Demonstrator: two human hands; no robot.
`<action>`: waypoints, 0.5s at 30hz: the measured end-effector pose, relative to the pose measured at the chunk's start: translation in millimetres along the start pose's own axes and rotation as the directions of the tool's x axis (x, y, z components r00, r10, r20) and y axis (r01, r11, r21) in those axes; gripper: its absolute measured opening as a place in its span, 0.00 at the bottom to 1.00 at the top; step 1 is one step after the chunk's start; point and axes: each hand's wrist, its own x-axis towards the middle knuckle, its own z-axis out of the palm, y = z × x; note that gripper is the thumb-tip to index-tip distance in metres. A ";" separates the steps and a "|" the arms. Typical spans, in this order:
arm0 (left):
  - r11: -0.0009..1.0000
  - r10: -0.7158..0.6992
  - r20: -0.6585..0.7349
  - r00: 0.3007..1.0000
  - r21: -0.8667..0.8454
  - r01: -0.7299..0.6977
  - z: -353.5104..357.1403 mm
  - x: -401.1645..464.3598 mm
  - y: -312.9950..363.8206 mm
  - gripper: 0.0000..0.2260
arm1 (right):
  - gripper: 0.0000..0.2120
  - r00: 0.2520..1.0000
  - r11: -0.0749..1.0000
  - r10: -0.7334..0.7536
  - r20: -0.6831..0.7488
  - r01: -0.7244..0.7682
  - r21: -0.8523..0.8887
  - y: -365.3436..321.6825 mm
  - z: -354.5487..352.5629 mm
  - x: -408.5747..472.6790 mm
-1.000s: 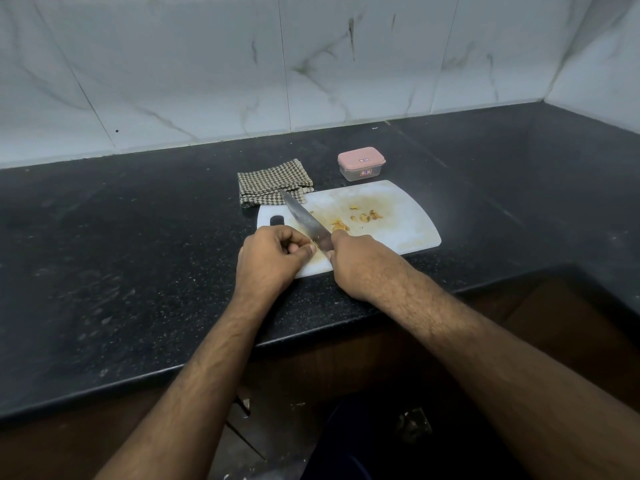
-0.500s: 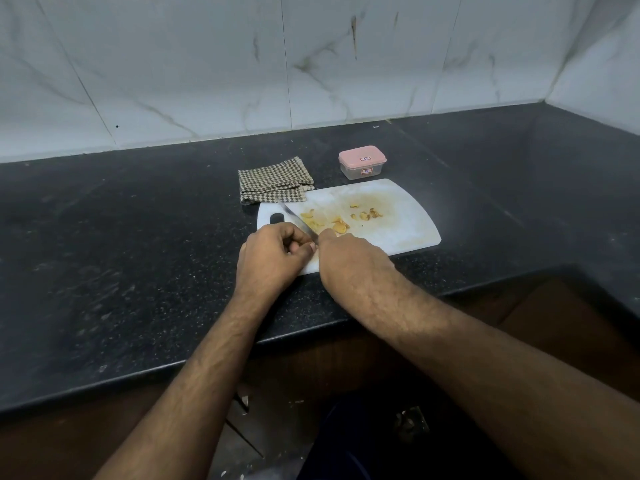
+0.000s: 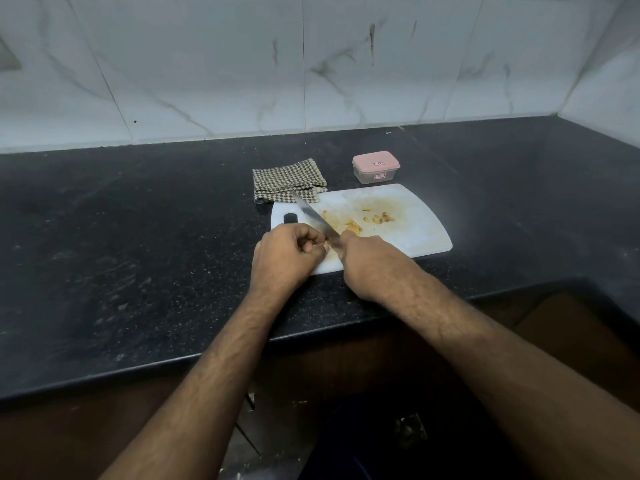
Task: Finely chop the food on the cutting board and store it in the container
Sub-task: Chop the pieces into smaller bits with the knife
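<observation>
A white cutting board (image 3: 415,233) lies on the black counter with small yellowish food pieces (image 3: 375,218) scattered on it. My right hand (image 3: 367,261) grips the handle of a knife (image 3: 313,216), whose blade slants up and to the left over the board's left part. My left hand (image 3: 287,254) rests on the board's near left corner, fingers curled, fingertips pressed together beside the blade as if pinching a small piece of food; that piece is hidden. A small clear container with a pink lid (image 3: 375,166), shut, stands just behind the board.
A folded checked cloth (image 3: 287,180) lies behind the board's left end, touching it. The black counter (image 3: 138,254) stretches left and right, with its front edge close below my wrists. A marble-tiled wall rises at the back and right.
The blade dropped flat toward the board half a second ago and has now swung back up and forward. Both hands stayed at the board's near left corner.
</observation>
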 end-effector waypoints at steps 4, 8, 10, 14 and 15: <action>1.000 -0.005 -0.006 1.000 0.009 0.005 0.0 0.3 1.8 0.02 | 0.14 1.000 0.999 0.013 0.025 -0.014 0.051 5.7 -0.2 2.5; 1.000 0.000 -0.009 1.000 0.013 0.000 0.6 0.8 1.0 0.02 | 0.13 0.999 0.997 0.027 0.037 -0.030 0.071 8.3 1.1 4.7; 1.000 0.002 -0.010 1.000 0.016 -0.002 0.8 1.0 0.5 0.02 | 0.13 0.999 0.997 0.028 0.036 -0.031 0.071 8.6 2.1 5.4; 1.000 -0.002 -0.008 1.000 0.014 0.002 1.0 1.2 -0.5 0.03 | 0.13 0.999 0.998 0.011 0.036 -0.013 0.068 8.8 2.1 6.2; 1.000 -0.003 -0.008 1.000 0.011 0.003 1.1 1.6 -0.8 0.03 | 0.14 0.999 0.998 0.004 0.038 -0.006 0.064 9.1 1.9 6.6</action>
